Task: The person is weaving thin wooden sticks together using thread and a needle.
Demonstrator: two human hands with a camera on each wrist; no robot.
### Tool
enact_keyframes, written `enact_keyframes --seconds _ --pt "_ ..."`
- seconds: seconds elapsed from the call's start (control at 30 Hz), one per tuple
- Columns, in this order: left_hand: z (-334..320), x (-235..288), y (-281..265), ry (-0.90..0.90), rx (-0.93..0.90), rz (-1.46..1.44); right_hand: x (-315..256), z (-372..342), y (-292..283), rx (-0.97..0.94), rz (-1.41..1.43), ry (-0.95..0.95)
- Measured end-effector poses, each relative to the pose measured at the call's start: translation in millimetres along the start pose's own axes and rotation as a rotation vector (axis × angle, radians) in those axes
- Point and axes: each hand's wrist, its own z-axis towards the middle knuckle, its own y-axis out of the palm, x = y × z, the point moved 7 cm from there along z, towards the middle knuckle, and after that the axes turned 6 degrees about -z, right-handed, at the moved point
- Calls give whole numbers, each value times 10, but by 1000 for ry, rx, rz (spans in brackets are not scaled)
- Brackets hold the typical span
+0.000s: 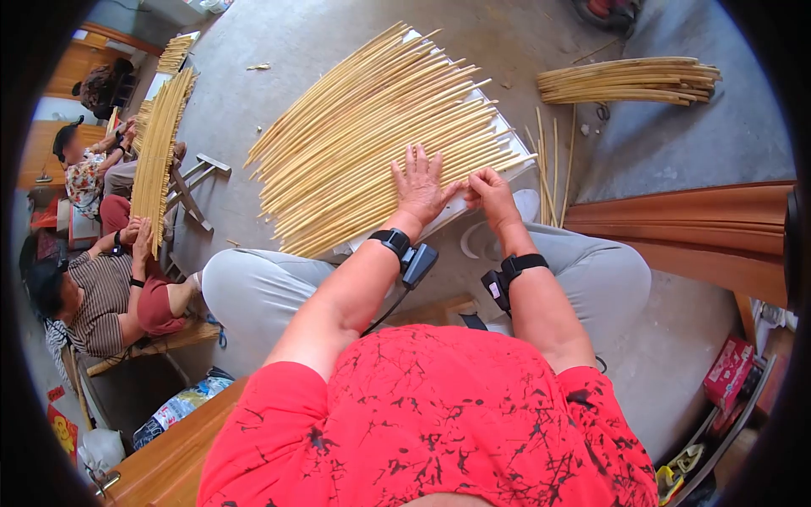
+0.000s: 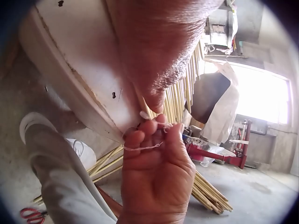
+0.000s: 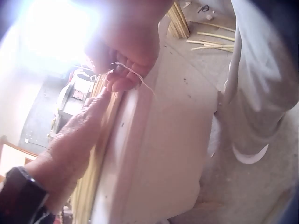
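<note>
Long, thin yellow stalks (image 1: 363, 139) lie side by side on a white board (image 3: 163, 144) in front of me. Over their near right part my left hand (image 1: 418, 193) rests with its fingers spread and straight, thumb toward the other hand. Beside it, at the board's near edge, my right hand (image 1: 494, 201) pinches a thin white string (image 2: 140, 148) between curled fingertips and thumb. The string's loose end trails across those fingers in the left wrist view. Both hands come together at the end of the nearest stalk, where the string's other end is hidden by fingers.
A bundle of stalks (image 1: 629, 82) lies on the floor at back right, with several loose stalks (image 1: 553, 169) nearer the board. A wooden panel (image 1: 684, 232) stands at right. Two people at left handle another stalk mat (image 1: 159, 156). Red-handled scissors (image 2: 32, 215) lie on the floor.
</note>
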Motion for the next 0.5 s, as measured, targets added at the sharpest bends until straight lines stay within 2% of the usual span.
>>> enact_keyframes --seconds 0.07,0.1,0.13,0.2,0.23,0.3,0.5 --pt "43 -14 -42 23 14 -20 -11 47 -76 74 -219 -88" --pt "121 -39 -158 -1 8 -160 23 48 -111 88 -209 -87" --pt "186 -133 -127 13 -2 -160 33 44 -124 88 -234 -109" --pt "309 -441 -234 -69 180 -129 37 45 -119 90 -262 -127" --pt "367 -509 -242 -59 168 -134 34 27 -118 102 -286 -134" --pt "458 -610 -426 -41 309 -10 8 23 -82 109 -305 -142" --pt "734 -499 -367 115 182 -56 47 66 -103 161 -339 -156"
